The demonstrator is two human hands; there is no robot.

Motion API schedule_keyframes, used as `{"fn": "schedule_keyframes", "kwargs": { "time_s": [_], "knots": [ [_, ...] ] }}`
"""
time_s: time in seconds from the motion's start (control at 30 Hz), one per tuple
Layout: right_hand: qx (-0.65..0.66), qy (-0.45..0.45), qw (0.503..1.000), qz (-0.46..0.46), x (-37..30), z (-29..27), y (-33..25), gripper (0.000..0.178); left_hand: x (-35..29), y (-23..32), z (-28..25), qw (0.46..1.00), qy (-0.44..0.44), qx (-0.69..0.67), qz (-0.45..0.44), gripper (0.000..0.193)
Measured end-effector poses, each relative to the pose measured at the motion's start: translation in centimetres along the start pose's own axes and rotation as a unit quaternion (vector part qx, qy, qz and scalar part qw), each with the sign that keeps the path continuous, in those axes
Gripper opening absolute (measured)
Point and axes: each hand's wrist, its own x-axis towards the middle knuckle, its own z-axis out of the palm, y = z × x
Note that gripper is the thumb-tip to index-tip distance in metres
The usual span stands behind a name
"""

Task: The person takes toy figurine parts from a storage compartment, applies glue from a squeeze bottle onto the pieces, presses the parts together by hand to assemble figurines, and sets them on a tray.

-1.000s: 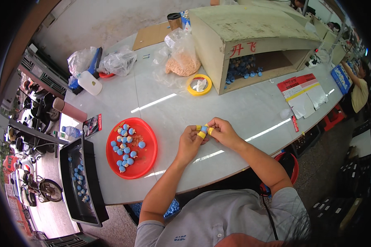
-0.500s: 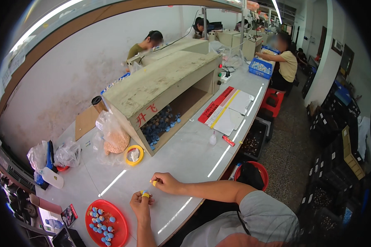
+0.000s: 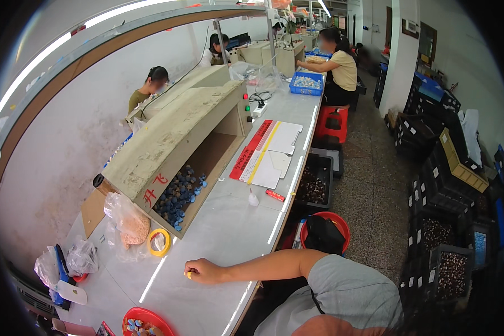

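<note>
My right hand (image 3: 204, 271) rests just over the grey table (image 3: 207, 311), its fingers curled together. Yellow tape is wrapped round one fingertip; whatever the fingers pinch is too small or hidden to make out. My left hand is out of the picture. At the lower edge lies a red bowl (image 3: 163, 322) with several small pieces with blue tops (image 3: 135, 325), cut off by the frame. Beyond my hand stands a worn beige box (image 3: 179, 126) with an open front, a heap of small blue pieces (image 3: 179, 196) inside.
Left of my hand are a yellow tape roll (image 3: 151, 242) and a clear bag (image 3: 134, 229) of orange-tan grains. Farther along are a small white bottle (image 3: 253, 197), a red stick-like item (image 3: 275, 195) and red-and-white sheets (image 3: 266, 154). A red bucket (image 3: 344, 224) stands beside the table; co-workers sit beyond.
The view has shifted, so the bowl now sits lower and partly cut off. My left hand, which held a small blue piece near my right hand, has left the picture. My right hand stays curled.
</note>
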Motion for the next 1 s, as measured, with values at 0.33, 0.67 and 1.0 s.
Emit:
{"fn": "schedule_keyframes", "kwargs": {
  "time_s": [0.33, 0.67, 1.0],
  "knots": [
    [-0.01, -0.006, 1.0, 0.017, -0.2, 0.2, 0.0, 0.009, 0.5, 2.3, 1.7, 0.999, 0.045, 0.024, -0.006, 0.034],
    [0.021, -0.012, 0.999, 0.025, 0.0, 0.8, -0.7, 0.008, -2.7, 6.8, -7.3, 0.984, 0.111, -0.027, -0.136, 0.047],
    [0.107, 0.134, 0.97, 0.171, 6.0, -6.0, -0.3, 0.018, -2.8, 8.7, 6.9, 0.917, -0.194, -0.308, -0.163, 0.042]
  ]
}}
